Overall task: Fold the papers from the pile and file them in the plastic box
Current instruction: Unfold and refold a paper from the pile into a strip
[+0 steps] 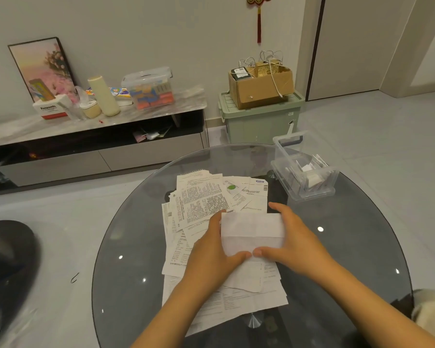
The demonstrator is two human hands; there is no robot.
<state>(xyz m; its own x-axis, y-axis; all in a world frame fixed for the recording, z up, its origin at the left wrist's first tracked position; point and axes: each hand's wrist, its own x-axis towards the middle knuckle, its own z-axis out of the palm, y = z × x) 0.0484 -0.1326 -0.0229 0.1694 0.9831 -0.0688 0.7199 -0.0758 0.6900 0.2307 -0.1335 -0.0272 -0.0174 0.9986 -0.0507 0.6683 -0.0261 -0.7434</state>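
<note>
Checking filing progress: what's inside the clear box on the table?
The box holds several folded papers standing on edge. Their exact number and print cannot be made out through the walls.

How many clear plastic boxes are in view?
2: one open plastic box on the glass table, holding folded papers; one lidded box on the far cabinet.

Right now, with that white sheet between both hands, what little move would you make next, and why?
Probably press the crease flat. The folded paper is held at both sides by the left hand and right hand, above the pile of papers, thumbs meeting at its lower edge. It looks only half folded, likely too wide still for the plastic box, where smaller folded slips already stand.
</note>
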